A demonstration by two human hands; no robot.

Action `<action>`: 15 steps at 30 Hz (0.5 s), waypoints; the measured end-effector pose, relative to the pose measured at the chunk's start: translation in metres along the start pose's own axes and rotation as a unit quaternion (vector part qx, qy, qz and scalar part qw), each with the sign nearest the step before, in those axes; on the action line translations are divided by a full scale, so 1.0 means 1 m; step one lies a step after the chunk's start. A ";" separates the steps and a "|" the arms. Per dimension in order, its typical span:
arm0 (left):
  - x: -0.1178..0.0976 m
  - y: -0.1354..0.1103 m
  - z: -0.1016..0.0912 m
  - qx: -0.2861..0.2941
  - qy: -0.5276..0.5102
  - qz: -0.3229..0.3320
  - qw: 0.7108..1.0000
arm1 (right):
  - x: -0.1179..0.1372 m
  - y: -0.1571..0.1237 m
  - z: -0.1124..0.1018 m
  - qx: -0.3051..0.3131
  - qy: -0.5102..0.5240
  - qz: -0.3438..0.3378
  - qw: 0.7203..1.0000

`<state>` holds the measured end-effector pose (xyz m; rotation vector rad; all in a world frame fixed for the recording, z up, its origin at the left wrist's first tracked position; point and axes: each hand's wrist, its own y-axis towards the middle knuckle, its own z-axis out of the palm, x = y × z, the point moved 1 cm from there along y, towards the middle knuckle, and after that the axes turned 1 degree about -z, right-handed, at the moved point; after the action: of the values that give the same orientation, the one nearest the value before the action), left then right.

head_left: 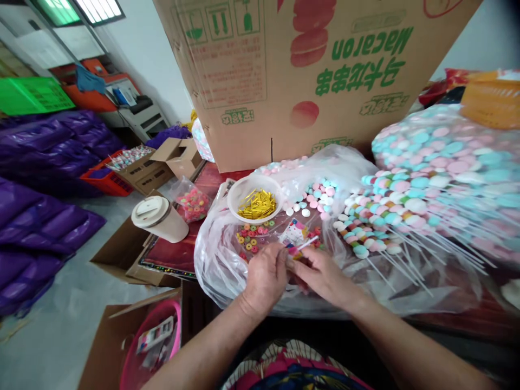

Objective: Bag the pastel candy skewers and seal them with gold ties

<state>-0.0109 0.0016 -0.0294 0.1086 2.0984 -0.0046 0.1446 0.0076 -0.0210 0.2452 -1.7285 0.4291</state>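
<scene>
Both hands meet over the plastic-covered table, their fingers closed round a small printed wrapper (293,250). My left hand (265,275) pinches its left side, and my right hand (328,277) grips it from the right. A short white stick (309,242) slants up out of the wrapper beside my right fingers. What is inside the wrapper is hidden by the fingers. Just beyond lie more printed wrappers (294,229) and loose ring-shaped candies (248,238). A white bowl (232,203) of gold twist ties (260,205) stands behind my left hand.
To the right lie candy skewers (390,211) on white sticks, before a big bag of pastel candies (442,141). A large cardboard box (260,124) blocks the back. At left are a lidded cup (173,225), a bag of ring candies (193,201) and a pink tub (177,319).
</scene>
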 end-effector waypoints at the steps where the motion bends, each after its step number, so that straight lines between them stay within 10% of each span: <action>1: -0.001 -0.001 0.000 0.011 -0.022 -0.003 1.000 | -0.003 0.000 0.009 -0.018 0.042 0.010 0.999; 6: -0.005 0.002 -0.015 0.257 -0.218 -0.058 0.940 | -0.001 0.001 0.023 -0.041 0.120 -0.027 0.991; 9: -0.007 0.009 -0.028 0.335 -0.137 -0.036 0.931 | 0.003 0.003 0.018 -0.048 -0.052 -0.084 0.994; 15: -0.001 0.015 -0.036 0.288 -0.051 -0.001 0.956 | 0.024 0.017 0.006 -0.155 -0.526 -0.292 0.784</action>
<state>-0.0400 0.0178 -0.0099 0.4469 1.9360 -0.6128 0.1281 0.0224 -0.0008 0.8702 -2.6086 -0.5914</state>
